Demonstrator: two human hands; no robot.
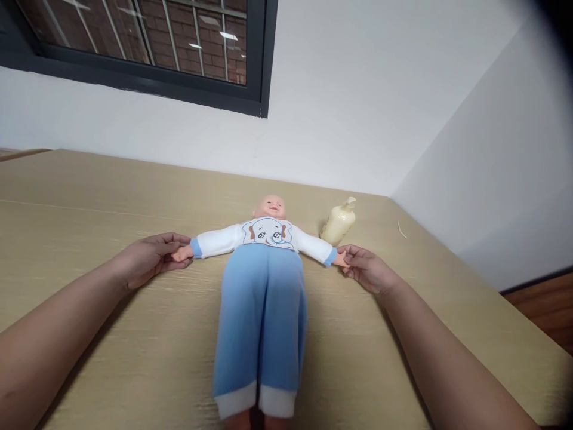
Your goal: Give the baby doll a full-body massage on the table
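Observation:
A baby doll (267, 275) lies on its back on the table, head away from me and feet toward me. It wears a white top (268, 233) with an elephant print and blue cuffs, and light blue trousers (264, 310) with white hems. Both its arms are stretched out sideways. At the left, my left hand (156, 257) pinches the doll's hand between thumb and fingers. My right hand (367, 267) grips the doll's other hand in the same way. Just beyond that arm stands a cream pump bottle (339, 223).
The wood-grain table (134, 334) reaches back to a white wall (340, 119). A dark-framed window (179, 77) with bars is set above it. A thin pale strip (401, 230) lies on the table at the right.

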